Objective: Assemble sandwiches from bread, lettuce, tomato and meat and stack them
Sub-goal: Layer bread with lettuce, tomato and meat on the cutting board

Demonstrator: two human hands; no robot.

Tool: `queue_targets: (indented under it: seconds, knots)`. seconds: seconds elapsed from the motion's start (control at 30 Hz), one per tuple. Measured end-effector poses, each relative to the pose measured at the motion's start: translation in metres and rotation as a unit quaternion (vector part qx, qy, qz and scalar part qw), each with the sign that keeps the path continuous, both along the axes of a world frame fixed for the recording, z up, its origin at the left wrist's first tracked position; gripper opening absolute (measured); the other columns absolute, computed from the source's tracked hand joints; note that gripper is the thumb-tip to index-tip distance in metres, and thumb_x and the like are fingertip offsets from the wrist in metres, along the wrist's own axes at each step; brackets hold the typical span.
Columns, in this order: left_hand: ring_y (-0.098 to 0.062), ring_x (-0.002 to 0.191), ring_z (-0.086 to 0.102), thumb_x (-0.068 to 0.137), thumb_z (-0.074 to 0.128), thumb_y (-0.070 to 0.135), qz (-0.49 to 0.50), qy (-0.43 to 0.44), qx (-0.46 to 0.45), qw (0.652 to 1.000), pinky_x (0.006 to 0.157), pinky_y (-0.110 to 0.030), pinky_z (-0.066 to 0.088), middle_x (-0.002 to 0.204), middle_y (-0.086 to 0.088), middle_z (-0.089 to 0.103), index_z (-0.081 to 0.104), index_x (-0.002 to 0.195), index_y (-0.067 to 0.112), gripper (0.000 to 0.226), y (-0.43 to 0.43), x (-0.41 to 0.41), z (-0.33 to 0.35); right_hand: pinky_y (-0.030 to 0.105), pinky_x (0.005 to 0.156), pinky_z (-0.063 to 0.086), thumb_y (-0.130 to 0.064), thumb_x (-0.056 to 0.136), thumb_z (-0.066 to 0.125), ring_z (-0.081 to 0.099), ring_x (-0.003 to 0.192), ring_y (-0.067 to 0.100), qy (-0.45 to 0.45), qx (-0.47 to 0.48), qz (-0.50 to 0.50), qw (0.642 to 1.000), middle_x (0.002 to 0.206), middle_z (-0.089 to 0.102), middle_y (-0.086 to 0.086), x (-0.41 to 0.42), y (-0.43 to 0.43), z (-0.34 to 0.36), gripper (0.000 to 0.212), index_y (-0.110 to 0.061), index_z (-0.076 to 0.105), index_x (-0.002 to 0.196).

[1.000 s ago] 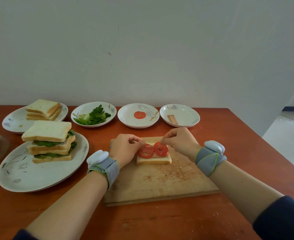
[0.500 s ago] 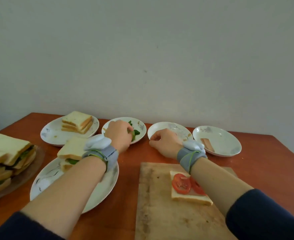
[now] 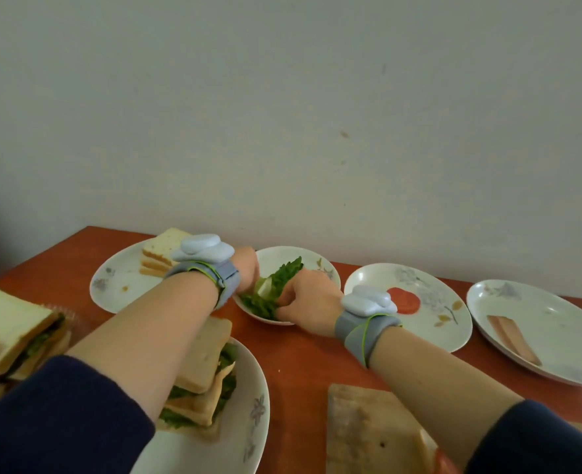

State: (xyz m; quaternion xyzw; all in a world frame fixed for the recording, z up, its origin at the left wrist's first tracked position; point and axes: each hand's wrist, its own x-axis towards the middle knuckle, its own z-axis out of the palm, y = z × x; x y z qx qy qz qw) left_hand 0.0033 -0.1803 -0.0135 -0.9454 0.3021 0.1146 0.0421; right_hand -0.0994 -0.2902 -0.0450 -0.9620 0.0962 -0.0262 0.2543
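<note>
- Sinks the left grip [image 3: 246, 268] into the bowl [image 3: 320, 261]; hides its fingers, so cannot tell the hold
- Brings the right grip [image 3: 308, 299] over from the tomato plate [image 3: 453, 323]; clenches it on the lettuce [image 3: 272, 285]
- Leaves the tomato-topped bread [image 3: 427, 453] waiting on the board [image 3: 361, 429]; points to a lettuce layer next

The red-brown table [image 3: 299, 364] bears a wooden board [image 3: 361, 425], a sandwich plate [image 3: 251, 405], and bread plate [image 3: 111, 285], lettuce dish [image 3: 320, 265], tomato plate [image 3: 368, 278], meat plate [image 3: 556, 319]

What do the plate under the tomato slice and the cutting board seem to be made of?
Tomato plate: probably glazed ceramic; glossy white, bright highlights, printed flowers.
Cutting board: bare wood, matte; pale grain, dark speck, scuffed surface.
</note>
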Motion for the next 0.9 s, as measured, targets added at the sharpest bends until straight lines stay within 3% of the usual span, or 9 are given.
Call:
queue_targets:
  seconds: [0.17,0.33,0.4,0.5,0.6,0.7,0.77,0.83,0.9]
  knots:
    - [-0.024,0.106,0.063,0.085,0.063,0.019,-0.007,-0.02,-0.002,1.0,0.091,-0.032,0.051,0.113,-0.007,0.067,0.068,0.109,0.01,0.026,-0.003,0.003,-0.011,0.036,0.079,0.056,-0.017,0.082,0.063,0.067,0.083,0.023,0.0,0.02,0.004,1.0,0.088,0.073,0.007,0.001,-0.006,-0.002,0.014,-0.011,0.075,0.086]
    - [-0.024,0.106,0.063,0.082,0.067,0.016,0.034,0.029,-0.052,0.998,0.088,-0.031,0.048,0.112,-0.007,0.068,0.068,0.111,0.009,0.03,0.001,-0.005,0.003,0.022,0.069,0.047,-0.016,0.084,0.065,0.058,0.068,0.01,-0.066,0.13,-0.041,0.988,0.078,0.067,0.0,-0.008,-0.014,0.011,0.01,-0.011,0.073,0.084]
    - [-0.024,0.092,0.065,0.082,0.068,0.017,0.072,0.083,-0.108,0.988,0.077,-0.03,0.05,0.107,-0.009,0.069,0.067,0.114,0.008,0.033,0.005,-0.008,0.016,0.02,0.068,0.047,-0.016,0.083,0.067,0.058,0.067,0.009,-0.092,0.19,-0.07,0.975,0.075,0.067,-0.001,-0.011,-0.018,0.017,0.007,-0.012,0.072,0.081]
    - [-0.016,0.062,0.058,0.083,0.068,0.012,0.144,0.185,-0.247,0.941,0.055,-0.023,0.045,0.08,-0.007,0.066,0.067,0.111,0.004,0.029,0.011,-0.012,0.034,0.023,0.071,0.05,-0.016,0.081,0.069,0.06,0.07,0.012,-0.122,0.283,-0.113,0.945,0.075,0.067,0.002,-0.014,-0.022,0.025,0.006,-0.012,0.071,0.078]
    - [-0.014,0.063,0.057,0.083,0.066,0.01,0.179,0.225,-0.329,0.9,0.058,-0.021,0.044,0.073,-0.003,0.061,0.068,0.098,0.006,0.016,0.013,-0.017,0.045,0.031,0.077,0.052,-0.013,0.082,0.067,0.061,0.073,0.017,-0.141,0.36,-0.146,0.911,0.075,0.066,0.005,-0.017,-0.024,0.034,0.01,-0.013,0.069,0.072]
    - [-0.015,0.066,0.058,0.081,0.066,0.011,0.197,0.244,-0.391,0.866,0.064,-0.024,0.048,0.074,-0.003,0.062,0.062,0.08,0.012,0.005,0.013,-0.023,0.052,0.03,0.067,0.049,-0.009,0.084,0.063,0.058,0.07,0.019,-0.164,0.41,-0.158,0.883,0.074,0.064,0.006,-0.02,-0.027,0.039,0.014,-0.014,0.065,0.07]
    - [-0.014,0.065,0.059,0.081,0.066,0.011,0.211,0.26,-0.431,0.838,0.071,-0.027,0.051,0.073,-0.002,0.063,0.06,0.079,0.012,0.006,0.014,-0.026,0.055,0.026,0.061,0.045,-0.01,0.086,0.062,0.055,0.068,0.019,-0.177,0.418,-0.161,0.876,0.072,0.061,0.005,-0.023,-0.028,0.044,0.015,-0.014,0.063,0.072]
    - [-0.016,0.067,0.06,0.08,0.066,0.011,0.218,0.266,-0.471,0.813,0.079,-0.032,0.053,0.075,-0.002,0.063,0.061,0.083,0.011,0.005,0.015,-0.028,0.058,0.029,0.064,0.046,-0.013,0.088,0.062,0.055,0.07,0.02,-0.191,0.426,-0.164,0.869,0.073,0.059,0.006,-0.023,-0.029,0.048,0.015,-0.015,0.062,0.074]
    - [-0.017,0.069,0.062,0.079,0.067,0.011,0.216,0.258,-0.503,0.796,0.078,-0.033,0.054,0.078,-0.003,0.065,0.063,0.085,0.01,0.008,0.018,-0.034,0.064,0.034,0.07,0.049,-0.014,0.09,0.061,0.056,0.073,0.021,-0.207,0.437,-0.165,0.859,0.074,0.06,0.006,-0.024,-0.029,0.055,0.014,-0.015,0.062,0.075]
